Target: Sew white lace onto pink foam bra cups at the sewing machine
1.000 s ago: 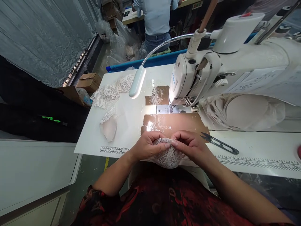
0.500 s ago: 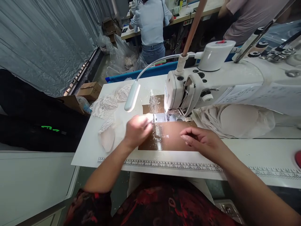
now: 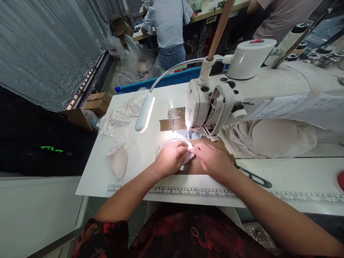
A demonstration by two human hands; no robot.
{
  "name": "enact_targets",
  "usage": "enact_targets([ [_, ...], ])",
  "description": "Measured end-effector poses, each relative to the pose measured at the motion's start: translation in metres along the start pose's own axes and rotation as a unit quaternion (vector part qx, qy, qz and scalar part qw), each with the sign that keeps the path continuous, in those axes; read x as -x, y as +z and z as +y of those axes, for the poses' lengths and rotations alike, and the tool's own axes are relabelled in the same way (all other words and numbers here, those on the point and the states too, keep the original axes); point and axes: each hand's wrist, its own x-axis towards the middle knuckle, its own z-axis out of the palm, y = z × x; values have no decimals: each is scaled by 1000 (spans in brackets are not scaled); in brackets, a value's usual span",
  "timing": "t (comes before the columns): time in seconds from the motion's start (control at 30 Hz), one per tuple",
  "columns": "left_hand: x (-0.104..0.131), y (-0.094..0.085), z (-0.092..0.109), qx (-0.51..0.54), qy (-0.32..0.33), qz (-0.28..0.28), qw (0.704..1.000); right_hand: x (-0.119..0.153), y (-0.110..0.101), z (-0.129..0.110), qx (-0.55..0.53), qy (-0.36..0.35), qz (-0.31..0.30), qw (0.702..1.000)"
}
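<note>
A white lace piece [image 3: 167,142] lies on the brown taped plate just in front of the sewing machine's needle area [image 3: 189,134]. The fingers of my left hand [image 3: 172,157] are closed on the lace from the left. From the right, my right hand [image 3: 213,157] pinches its edge, with the fingertips of both hands almost meeting. Much of the piece is hidden under my hands, and the lamp glare washes out the spot between them. Beside my right wrist lies a dark, slotted metal tool [image 3: 255,177].
More lace pieces [image 3: 115,122] and a pale cup [image 3: 118,163] lie at the table's left. Overhead is a bendable lamp [image 3: 145,113]. Stacked pale cups [image 3: 271,138] sit under the machine arm [image 3: 282,86]. A printed ruler [image 3: 172,191] runs along the front edge. A co-worker [image 3: 170,25] sits beyond.
Both hands have come together before the needle, the left moving right and down, the right moving left. The lace piece now shows between them. The dark tool has come into sight.
</note>
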Motion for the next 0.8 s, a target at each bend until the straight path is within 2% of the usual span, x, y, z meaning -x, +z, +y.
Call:
enact_targets([
  [0.07, -2, 2, -8, 24, 4, 23, 999, -1, 0, -1, 28, 4, 0, 1000],
  [0.2, -11, 10, -19, 117, -29, 43, 992, -3, 1, 1, 39, 25, 10, 999],
  [0.37, -24, 9, -26, 193, -43, 60, 978, -8, 5, 2, 46, 52, 45, 997],
  [0.57, -33, 5, -42, 48, 31, 32, 998, -13, 8, 2, 53, 70, 59, 994],
  [0.73, -33, 5, -53, -96, 126, 30, 987, -13, 10, 2, 59, 66, 52, 995],
  [0.8, -33, 4, -55, -115, 140, 34, 983, -12, 11, 2, 64, 60, 54, 995],
])
